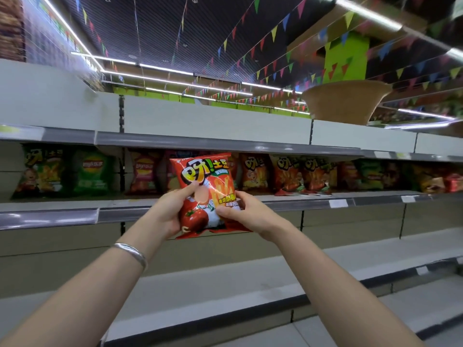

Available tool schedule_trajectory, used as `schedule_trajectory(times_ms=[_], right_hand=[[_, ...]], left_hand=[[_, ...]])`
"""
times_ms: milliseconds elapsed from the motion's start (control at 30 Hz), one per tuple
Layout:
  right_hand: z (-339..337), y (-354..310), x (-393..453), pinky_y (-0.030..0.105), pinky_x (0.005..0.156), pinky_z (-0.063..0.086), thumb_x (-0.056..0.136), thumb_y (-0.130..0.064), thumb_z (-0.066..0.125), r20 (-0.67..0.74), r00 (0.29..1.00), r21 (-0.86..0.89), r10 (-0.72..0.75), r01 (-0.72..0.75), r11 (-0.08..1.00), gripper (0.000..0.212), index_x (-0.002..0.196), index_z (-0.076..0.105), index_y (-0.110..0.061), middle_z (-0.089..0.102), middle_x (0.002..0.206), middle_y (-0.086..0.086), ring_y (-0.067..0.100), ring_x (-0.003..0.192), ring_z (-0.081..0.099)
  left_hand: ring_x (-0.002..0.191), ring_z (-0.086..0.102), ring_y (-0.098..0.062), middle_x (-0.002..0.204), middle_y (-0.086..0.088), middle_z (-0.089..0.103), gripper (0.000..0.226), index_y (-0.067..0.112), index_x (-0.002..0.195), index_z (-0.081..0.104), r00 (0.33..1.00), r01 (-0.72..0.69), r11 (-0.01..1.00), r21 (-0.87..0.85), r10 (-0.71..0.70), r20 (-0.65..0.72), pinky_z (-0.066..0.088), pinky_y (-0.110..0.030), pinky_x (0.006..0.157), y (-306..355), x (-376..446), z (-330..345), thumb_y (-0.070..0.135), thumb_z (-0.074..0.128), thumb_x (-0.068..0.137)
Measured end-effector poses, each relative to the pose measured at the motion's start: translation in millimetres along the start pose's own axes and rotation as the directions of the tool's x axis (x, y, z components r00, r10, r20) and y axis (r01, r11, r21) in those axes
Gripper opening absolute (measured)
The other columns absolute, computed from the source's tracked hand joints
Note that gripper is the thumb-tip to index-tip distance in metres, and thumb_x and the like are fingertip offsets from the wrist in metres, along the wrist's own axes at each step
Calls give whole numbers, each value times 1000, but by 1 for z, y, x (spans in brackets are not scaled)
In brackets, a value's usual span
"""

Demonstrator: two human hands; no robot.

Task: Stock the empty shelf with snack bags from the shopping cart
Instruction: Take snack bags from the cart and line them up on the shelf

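At the far left of the frame, green and yellow snack bags (62, 171) are standing upright in a row on the stocked shelf (50, 205), with pink and red ones beside them toward the middle. In the lower left, a forearm wearing a silver bracelet (131, 254) is reaching up to the centre. There the left hand (165, 214) is gripping the left edge of a red snack bag (204, 189), its thumb lying across the front and its fingers curling behind. The bag is being held upright in front of the stocked shelf's edge, at mid-frame. The right hand (246, 214) is pinching the bag's lower right side, thumb on the front. Further right, more orange and red bags (300, 175) are lining the same shelf. In the upper right, a woven basket (345, 101) is sitting on the top shelf (225, 121).
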State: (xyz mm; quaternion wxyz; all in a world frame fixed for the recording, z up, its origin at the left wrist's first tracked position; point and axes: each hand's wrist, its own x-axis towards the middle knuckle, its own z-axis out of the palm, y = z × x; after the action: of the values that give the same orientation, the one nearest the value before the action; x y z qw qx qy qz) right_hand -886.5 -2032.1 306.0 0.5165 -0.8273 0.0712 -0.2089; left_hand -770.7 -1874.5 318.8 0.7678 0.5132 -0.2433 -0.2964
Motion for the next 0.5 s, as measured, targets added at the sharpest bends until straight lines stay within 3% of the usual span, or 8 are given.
schedule_trajectory(times_ms=[167, 233, 333, 500], right_hand=[[-56, 22, -12, 34, 97, 54, 83, -33, 80, 8, 1000, -23, 13, -12, 1000, 62, 134, 51, -15, 67, 122, 0, 14, 107, 68], [-72, 31, -15, 35, 96, 55, 82, -31, 80, 9, 1000, -25, 11, -11, 1000, 61, 134, 51, -15, 67, 122, 0, 14, 108, 67], [-93, 43, -19, 38, 98, 54, 81, -30, 82, 0, 1000, -31, -7, 7, 999, 63, 135, 52, -16, 67, 122, -1, 13, 108, 67], [-116, 52, -25, 25, 85, 57, 84, -23, 79, 27, 999, -14, -30, 30, 999, 55, 132, 54, -15, 68, 118, 0, 11, 103, 68]], left_hand=[[104, 70, -35, 114, -18, 72, 53, 6, 125, 63, 1000, 2, 999, -38, -1, 22, 53, -48, 91, -31, 19, 50, 48, 56, 94], [97, 72, -33, 109, -18, 73, 53, 7, 118, 65, 1000, 7, 999, -43, -7, 15, 55, -46, 86, -39, 24, 66, 53, 51, 95], [88, 74, -32, 103, -17, 75, 50, 6, 115, 65, 1000, -5, 999, -40, 6, 4, 58, -41, 72, -47, 30, 88, 50, 48, 98], [99, 71, -35, 111, -17, 73, 49, 7, 130, 58, 998, -41, 999, -13, 41, -44, 57, -46, 81, -60, 43, 107, 45, 50, 100]])
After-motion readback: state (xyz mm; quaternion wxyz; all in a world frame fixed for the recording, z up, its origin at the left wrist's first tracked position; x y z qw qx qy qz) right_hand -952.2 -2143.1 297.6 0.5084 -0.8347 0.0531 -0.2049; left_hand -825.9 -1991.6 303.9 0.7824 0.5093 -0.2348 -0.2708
